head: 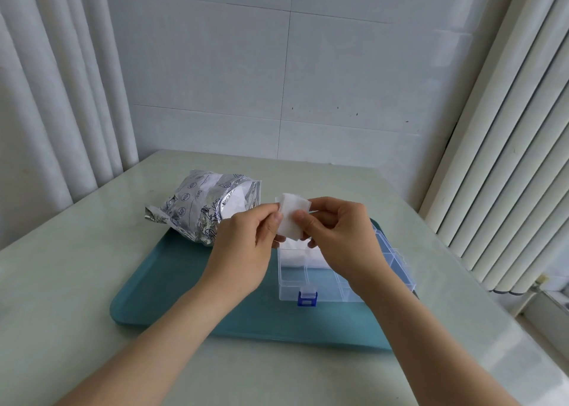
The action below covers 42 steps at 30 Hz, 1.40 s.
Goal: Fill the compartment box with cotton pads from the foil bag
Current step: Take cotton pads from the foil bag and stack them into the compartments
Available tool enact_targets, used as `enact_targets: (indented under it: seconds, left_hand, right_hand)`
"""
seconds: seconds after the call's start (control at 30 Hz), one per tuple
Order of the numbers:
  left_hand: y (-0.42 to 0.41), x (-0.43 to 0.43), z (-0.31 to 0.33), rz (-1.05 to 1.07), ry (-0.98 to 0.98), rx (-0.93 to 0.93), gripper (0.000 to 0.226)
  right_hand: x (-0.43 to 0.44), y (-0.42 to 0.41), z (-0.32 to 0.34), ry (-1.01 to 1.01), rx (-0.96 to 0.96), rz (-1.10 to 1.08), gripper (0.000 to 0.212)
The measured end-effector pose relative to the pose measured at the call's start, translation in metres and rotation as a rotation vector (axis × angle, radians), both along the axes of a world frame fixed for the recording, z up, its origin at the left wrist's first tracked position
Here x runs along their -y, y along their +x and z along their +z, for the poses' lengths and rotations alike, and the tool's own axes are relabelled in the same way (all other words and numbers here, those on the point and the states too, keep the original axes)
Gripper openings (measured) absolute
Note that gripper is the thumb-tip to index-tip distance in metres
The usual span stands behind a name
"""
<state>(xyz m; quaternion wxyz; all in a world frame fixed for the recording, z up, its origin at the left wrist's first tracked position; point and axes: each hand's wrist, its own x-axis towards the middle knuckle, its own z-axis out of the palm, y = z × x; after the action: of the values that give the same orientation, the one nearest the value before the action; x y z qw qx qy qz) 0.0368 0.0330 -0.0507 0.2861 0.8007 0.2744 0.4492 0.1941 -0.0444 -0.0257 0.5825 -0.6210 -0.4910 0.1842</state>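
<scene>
Both hands hold white square cotton pads (292, 214) in the air above the far end of the clear compartment box (295, 285). My left hand (246, 245) pinches the pads' left edge, and my right hand (335, 236) pinches their right edge between thumb and fingers. The box sits on the right part of a teal tray (172, 285), has a blue latch (307, 299) at its near side, and white pads lie in its far compartments. The silver foil bag (203, 208) lies open at the tray's far left corner, with white pads showing in its mouth.
The tray rests on a pale glossy table (77, 282). White curtains hang at the left, and a ribbed white radiator (508, 174) stands at the right. A tiled wall is behind the table.
</scene>
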Motion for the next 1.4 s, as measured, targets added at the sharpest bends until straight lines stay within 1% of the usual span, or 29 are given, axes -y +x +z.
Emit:
enact_targets:
  seconds: [0.07,0.1,0.17,0.23,0.33,0.43,0.53,0.73,0.83,0.93,1.0,1.13,1.27,1.33,1.4]
  left_hand:
    - [0.0,-0.005,-0.005,0.056,0.048,-0.042,0.023]
    - [0.0,-0.007,-0.008,0.069,0.069,-0.085,0.025]
    - [0.002,-0.009,-0.013,0.052,0.072,-0.198,0.033]
    - [0.003,-0.006,-0.016,0.013,0.065,-0.308,0.042]
    - [0.005,-0.001,-0.018,-0.026,0.031,-0.376,0.048]
    - [0.004,0.001,-0.016,-0.043,-0.004,-0.391,0.05]
    - [0.004,0.002,-0.016,-0.059,-0.018,-0.42,0.053]
    - [0.003,0.002,-0.014,-0.067,-0.022,-0.426,0.057]
    - [0.002,0.001,-0.015,-0.066,-0.028,-0.42,0.057]
    - [0.001,0.0,-0.015,-0.067,-0.018,-0.422,0.055]
    - [0.002,0.0,-0.015,-0.069,-0.007,-0.418,0.052]
    - [0.003,0.0,-0.016,-0.071,0.015,-0.425,0.047]
    - [0.003,-0.001,-0.017,-0.078,0.038,-0.412,0.042]
    - [0.003,-0.001,-0.019,-0.081,0.051,-0.411,0.04]
    - [0.004,-0.001,-0.02,-0.093,0.064,-0.41,0.037]
  right_hand:
    - [-0.002,0.004,-0.003,-0.007,0.027,-0.072,0.005]
    - [-0.004,0.007,-0.005,-0.023,0.051,-0.112,0.006]
    - [-0.005,0.013,-0.01,-0.07,0.109,-0.171,0.01]
    - [-0.005,0.015,-0.012,-0.124,0.175,-0.186,0.016]
    - [-0.005,0.009,-0.014,-0.162,0.255,-0.177,0.025]
    - [-0.007,0.008,-0.014,-0.175,0.284,-0.189,0.016]
    - [-0.009,0.01,-0.014,-0.22,0.247,-0.166,0.012]
    - [-0.015,0.007,-0.018,-0.328,0.389,-0.124,0.019]
    - [-0.015,0.004,-0.018,-0.369,0.445,-0.103,0.026]
    - [-0.012,0.003,-0.016,-0.4,0.462,-0.072,0.035]
    - [-0.012,0.005,-0.016,-0.381,0.432,-0.074,0.037]
    - [-0.012,0.007,-0.017,-0.329,0.335,-0.134,0.024]
    - [-0.013,0.008,-0.014,-0.293,0.304,-0.171,0.021]
    - [-0.013,0.006,-0.014,-0.32,0.321,-0.165,0.017]
    - [-0.016,0.003,-0.016,-0.35,0.391,-0.166,0.014]
